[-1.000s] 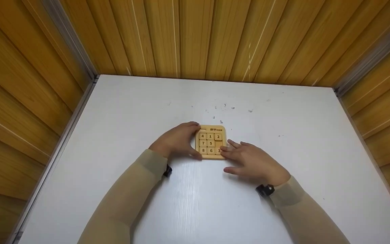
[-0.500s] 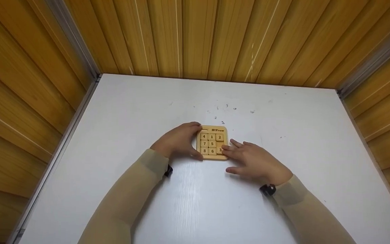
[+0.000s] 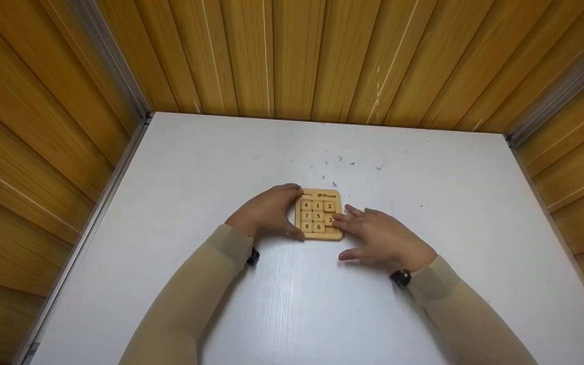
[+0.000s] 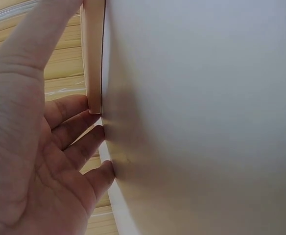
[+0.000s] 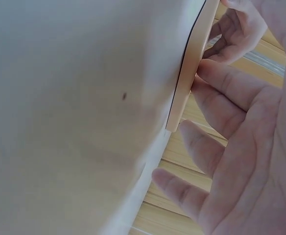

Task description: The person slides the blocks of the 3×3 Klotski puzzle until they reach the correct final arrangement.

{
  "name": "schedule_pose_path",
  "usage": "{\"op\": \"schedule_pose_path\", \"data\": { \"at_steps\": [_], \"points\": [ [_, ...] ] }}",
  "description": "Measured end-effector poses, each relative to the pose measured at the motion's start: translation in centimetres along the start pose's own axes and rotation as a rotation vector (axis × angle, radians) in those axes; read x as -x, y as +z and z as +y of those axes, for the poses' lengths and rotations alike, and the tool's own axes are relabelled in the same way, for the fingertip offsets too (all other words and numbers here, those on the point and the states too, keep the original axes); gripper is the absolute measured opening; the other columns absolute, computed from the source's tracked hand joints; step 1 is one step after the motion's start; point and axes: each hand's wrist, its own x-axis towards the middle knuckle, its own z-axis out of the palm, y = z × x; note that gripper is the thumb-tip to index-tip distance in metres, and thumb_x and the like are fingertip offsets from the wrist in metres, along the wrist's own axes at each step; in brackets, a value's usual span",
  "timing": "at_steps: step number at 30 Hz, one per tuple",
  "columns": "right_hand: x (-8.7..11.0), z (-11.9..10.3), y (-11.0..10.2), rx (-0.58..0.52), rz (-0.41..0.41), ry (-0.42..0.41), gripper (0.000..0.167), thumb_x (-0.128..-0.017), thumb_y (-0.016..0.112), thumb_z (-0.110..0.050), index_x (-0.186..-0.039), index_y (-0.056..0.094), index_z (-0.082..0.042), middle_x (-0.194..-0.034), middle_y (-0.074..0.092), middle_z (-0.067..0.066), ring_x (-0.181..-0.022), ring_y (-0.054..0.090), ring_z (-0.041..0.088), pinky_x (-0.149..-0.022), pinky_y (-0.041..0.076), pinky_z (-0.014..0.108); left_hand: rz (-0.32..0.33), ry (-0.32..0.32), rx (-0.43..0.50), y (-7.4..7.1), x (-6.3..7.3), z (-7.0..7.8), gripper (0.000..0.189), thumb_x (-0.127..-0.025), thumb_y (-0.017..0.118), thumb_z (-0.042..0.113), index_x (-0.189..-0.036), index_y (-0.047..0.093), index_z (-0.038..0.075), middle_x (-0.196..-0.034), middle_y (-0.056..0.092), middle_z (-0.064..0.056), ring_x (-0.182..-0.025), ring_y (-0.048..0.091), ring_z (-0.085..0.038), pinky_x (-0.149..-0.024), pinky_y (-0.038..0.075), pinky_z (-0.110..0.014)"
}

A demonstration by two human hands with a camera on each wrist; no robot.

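A wooden sliding number puzzle (image 3: 322,236) lies flat on the white table. My left hand (image 3: 269,209) holds its left side, fingers at the far corner and thumb at the near corner. The left wrist view shows fingertips against the puzzle's edge (image 4: 93,58). My right hand (image 3: 384,235) reaches over from the right with extended fingers, and fingertips touch the tile numbered 3 (image 3: 329,221). That tile sits in the right column, partly between the middle and bottom rows, with a gap below it. The other tiles read 4, 1, 2, then 7, 5, then 8, 6.
The white table (image 3: 271,304) has small dark marks (image 3: 352,163) beyond the puzzle. Yellow wood-patterned panels (image 3: 292,61) stand behind the table and along both sides. Black wrist bands (image 3: 401,278) sit at the sleeves.
The tile numbered 3 has slid away from the person, up from the bottom right corner, under my right fingertips. My left hand keeps its hold on the puzzle.
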Motion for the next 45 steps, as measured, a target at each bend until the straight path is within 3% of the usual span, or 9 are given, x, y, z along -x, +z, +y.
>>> {"op": "schedule_pose_path", "data": {
  "at_steps": [17,24,33,45],
  "points": [
    [-0.8,0.0,-0.3,0.003,0.009,0.028,0.09,-0.098,0.074,-0.074,-0.17,0.055,-0.023,-0.18,0.046,-0.007,-0.174,0.035,0.029,-0.141,0.034,0.062,-0.009,0.019,-0.01,0.0,-0.1,-0.2,0.126,-0.074,0.105,0.056,-0.175,0.043,0.013,-0.185,0.04,-0.002,-0.174,0.034,-0.024,-0.144,0.03,-0.039],
    [-0.6,-0.9,0.0,0.032,0.046,0.006,0.091,-0.099,0.073,-0.074,-0.17,0.053,-0.02,-0.181,0.046,-0.006,-0.174,0.035,0.03,-0.139,0.039,0.061,-0.016,0.005,-0.008,0.0,-0.3,-0.1,0.127,-0.074,0.105,0.057,-0.176,0.042,0.015,-0.185,0.039,0.0,-0.174,0.034,-0.023,-0.144,0.03,-0.04],
    [-0.8,-2.5,0.3,0.065,0.047,-0.084,0.09,-0.101,0.069,-0.076,-0.169,0.055,-0.019,-0.177,0.051,-0.003,-0.172,0.038,0.029,-0.139,0.039,0.062,-0.019,-0.02,-0.016,0.1,0.0,-0.1,0.127,-0.075,0.103,0.059,-0.177,0.041,0.017,-0.186,0.036,0.001,-0.175,0.034,-0.024,-0.144,0.032,-0.043],
    [-0.9,-3.2,0.7,0.064,0.041,-0.097,0.088,-0.101,0.067,-0.077,-0.167,0.058,-0.02,-0.176,0.053,-0.004,-0.173,0.036,0.03,-0.139,0.038,0.063,-0.009,-0.012,-0.028,0.3,-0.2,-0.3,0.127,-0.074,0.103,0.061,-0.177,0.041,0.018,-0.186,0.038,0.002,-0.174,0.035,-0.024,-0.143,0.033,-0.043]
  ]
}}
